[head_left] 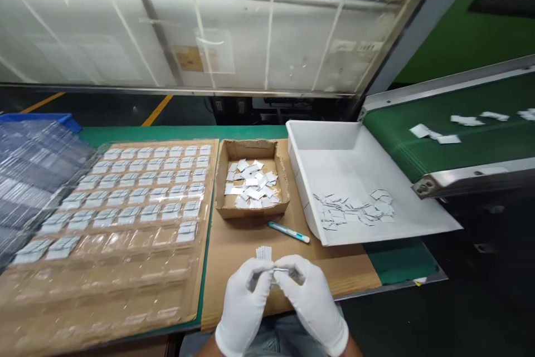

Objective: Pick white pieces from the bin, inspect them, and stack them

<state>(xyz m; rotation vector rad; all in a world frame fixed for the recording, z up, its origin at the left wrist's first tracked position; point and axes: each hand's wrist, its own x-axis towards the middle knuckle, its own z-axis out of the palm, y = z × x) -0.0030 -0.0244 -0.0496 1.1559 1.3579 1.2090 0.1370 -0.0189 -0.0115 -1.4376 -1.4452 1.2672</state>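
My left hand (246, 298) and my right hand (307, 296), both in white gloves, meet at the front of the cardboard sheet. Fingertips of both pinch one small flat white piece (281, 269) between them, seen nearly edge-on. Just beyond the fingers lies a short row of similar white pieces (263, 253), partly hidden by my left hand. A teal utility knife (289, 231) rests on the cardboard ahead of my right hand. Behind the knife, a cardboard box (251, 213) holds a loose heap of white pieces (254, 184).
On the left, a clear compartment tray (125, 268) has stacks of white pieces in its far rows. A white bin (334, 165) with scattered pieces stands right, below a green conveyor belt (480, 145) carrying more. Stacked clear trays (42, 162) sit at far left.
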